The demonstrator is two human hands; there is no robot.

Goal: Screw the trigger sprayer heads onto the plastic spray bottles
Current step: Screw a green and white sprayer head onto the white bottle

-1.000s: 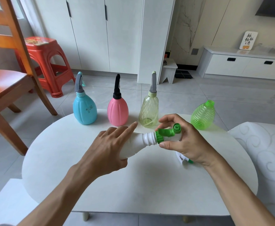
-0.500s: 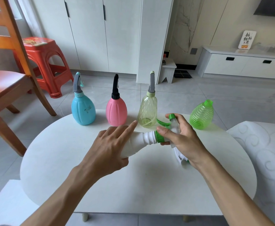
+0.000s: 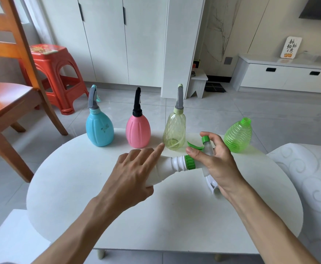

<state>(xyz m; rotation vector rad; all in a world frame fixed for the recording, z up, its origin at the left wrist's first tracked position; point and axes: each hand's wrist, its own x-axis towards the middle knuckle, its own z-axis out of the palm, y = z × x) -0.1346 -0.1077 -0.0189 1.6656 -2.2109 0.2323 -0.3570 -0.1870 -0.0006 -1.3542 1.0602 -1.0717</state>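
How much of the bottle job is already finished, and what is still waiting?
Done: the blue bottle, pink bottle and clear yellowish bottle stand upright with sprayer heads on. In hand: the left hand holds the white bottle on its side while the right hand grips the green-collared sprayer head at its neck. Left: the green ribbed bottle has an open neck, no head.

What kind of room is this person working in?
Most likely a home living room: a low white TV cabinet under a dark screen, tall white cupboards, and a wooden chair beside a red plastic stool on the tiled floor.
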